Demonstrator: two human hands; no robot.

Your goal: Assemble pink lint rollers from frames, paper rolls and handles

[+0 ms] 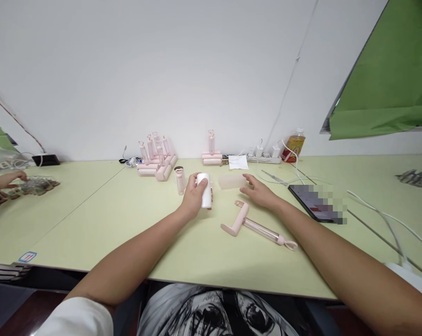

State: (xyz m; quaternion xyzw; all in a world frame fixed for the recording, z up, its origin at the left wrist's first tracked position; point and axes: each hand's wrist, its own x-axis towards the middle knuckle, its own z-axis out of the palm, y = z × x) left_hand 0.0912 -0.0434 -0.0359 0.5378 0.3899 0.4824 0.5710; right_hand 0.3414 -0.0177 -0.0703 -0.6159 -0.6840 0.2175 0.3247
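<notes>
A white lint roller refill [206, 195] stands roughly upright in my left hand [193, 198], the thumb across its front and the fingers wrapped behind. My right hand [258, 191] is open, thumb and fingers apart, at the right end of a translucent whitish sleeve or box [230, 181]; I cannot tell whether it touches it. Below that hand lies a pink lint roller handle [263, 231] with a clear stem, a loop at its end and a bare roller holder. A small pink cylinder with a dark round top [179, 180] stands left of my left hand.
Several pink lint rollers [156, 161] stand grouped at the back left, and another [211, 151] at the back middle. A power strip [265, 159], a drink bottle [294, 147], cables and a phone [314, 203] are to the right. Another person's hand [10, 179] is far left.
</notes>
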